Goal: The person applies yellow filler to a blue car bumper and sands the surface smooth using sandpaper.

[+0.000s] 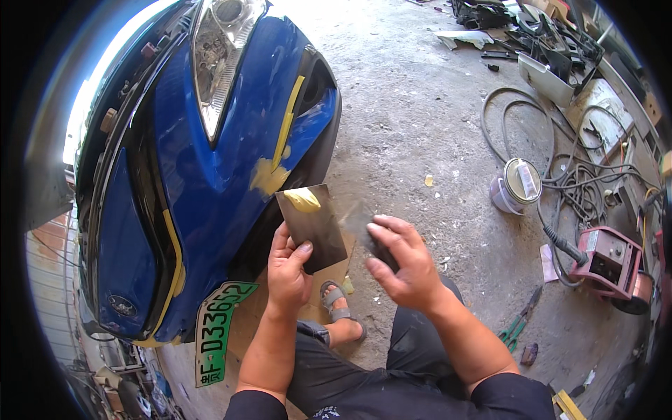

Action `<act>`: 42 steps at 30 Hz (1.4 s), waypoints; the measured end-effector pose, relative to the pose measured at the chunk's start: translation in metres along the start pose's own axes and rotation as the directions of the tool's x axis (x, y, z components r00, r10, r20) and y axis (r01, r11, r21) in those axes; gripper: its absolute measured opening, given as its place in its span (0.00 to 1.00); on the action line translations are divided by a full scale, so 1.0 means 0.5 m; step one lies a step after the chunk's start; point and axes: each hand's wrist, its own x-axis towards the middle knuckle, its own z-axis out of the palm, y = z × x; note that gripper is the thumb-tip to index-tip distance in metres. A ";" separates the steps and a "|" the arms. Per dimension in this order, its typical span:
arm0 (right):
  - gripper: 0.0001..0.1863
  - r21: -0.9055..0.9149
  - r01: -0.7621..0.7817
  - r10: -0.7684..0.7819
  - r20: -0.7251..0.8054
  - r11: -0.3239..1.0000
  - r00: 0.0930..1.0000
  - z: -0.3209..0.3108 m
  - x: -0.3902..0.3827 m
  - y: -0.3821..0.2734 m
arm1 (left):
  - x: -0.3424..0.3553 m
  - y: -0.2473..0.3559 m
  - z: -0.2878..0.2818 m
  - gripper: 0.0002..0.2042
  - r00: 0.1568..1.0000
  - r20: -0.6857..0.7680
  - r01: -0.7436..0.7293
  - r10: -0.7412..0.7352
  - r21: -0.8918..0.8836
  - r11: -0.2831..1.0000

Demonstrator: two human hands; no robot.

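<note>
My left hand (pixel 288 269) grips a flat dark plate (pixel 318 234), thumb on top. A dollop of yellow putty (pixel 303 200) sits near the plate's far edge. Just right of it, my right hand (pixel 407 262) is closed on a dark putty scraper (pixel 383 250); its blade is smeared by motion and seems apart from the plate. The blue car front (pixel 192 150) stands to the left. A patch of yellow filler (pixel 269 178) marks its bumper, below a yellow strip (pixel 286 126). Another yellow strip (pixel 173 245) runs along the black grille trim.
A clear headlight (pixel 222 66) and a green licence plate (pixel 222 329) are on the car. To the right stand a lidded can (pixel 521 183), coiled cables (pixel 553 147) and a pink machine (pixel 607 257). Green-handled shears (pixel 518 329) lie nearer. Black scrap parts (pixel 546 35) are heaped far right.
</note>
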 end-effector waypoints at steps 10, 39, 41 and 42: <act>0.25 -0.272 0.237 -0.212 0.118 0.932 0.970 0.079 0.051 -0.064 | -0.018 0.029 0.009 0.25 0.997 0.065 -0.039 0.035 0.064 0.997; 0.23 0.870 -0.416 0.400 0.294 0.264 0.868 0.313 0.178 0.140 | -0.007 -0.009 -0.211 0.26 0.903 -0.274 -0.351 0.331 -0.026 0.936; 0.24 0.851 -0.420 0.373 0.296 0.314 0.879 0.332 0.161 0.141 | -0.026 0.004 -0.202 0.28 0.865 -0.339 -0.372 0.369 0.061 0.926; 0.23 0.855 -0.388 0.354 0.264 0.345 0.897 0.336 0.160 0.133 | -0.034 0.011 -0.194 0.28 0.846 -0.370 -0.377 0.384 0.093 0.922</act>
